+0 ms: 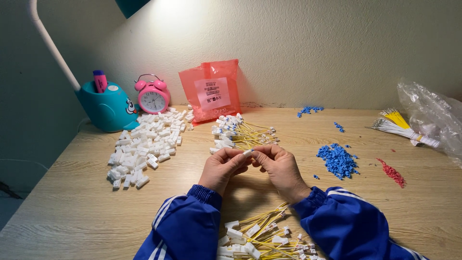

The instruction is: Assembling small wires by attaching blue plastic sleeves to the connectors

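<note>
Lamp base (107,110): teal, far left on the table (72,202), pink clock (152,95) beside it.
White housings (143,147): loose heap, left of the hands.
Red bag (211,90): against the wall, behind a finished bundle (240,135) of yellow wires with white ends.
Left hand (222,167): fingers pinched narrow on a small white connector (247,152).
Connector: held between both hands at table centre, above the wood; long axis seems to run left to right, though it is too small to be sure. Both hands equally near, fingertips meeting on it.
Right hand (280,166): fingers closed on the connector's right end.
Wire pile (262,236): near edge, between the blue sleeves.
Blue bits (338,160): heap right of the hands.
Red bits (393,173): small strip further right.
Clear bag (430,115): far right, with loose wires (398,123).
</note>
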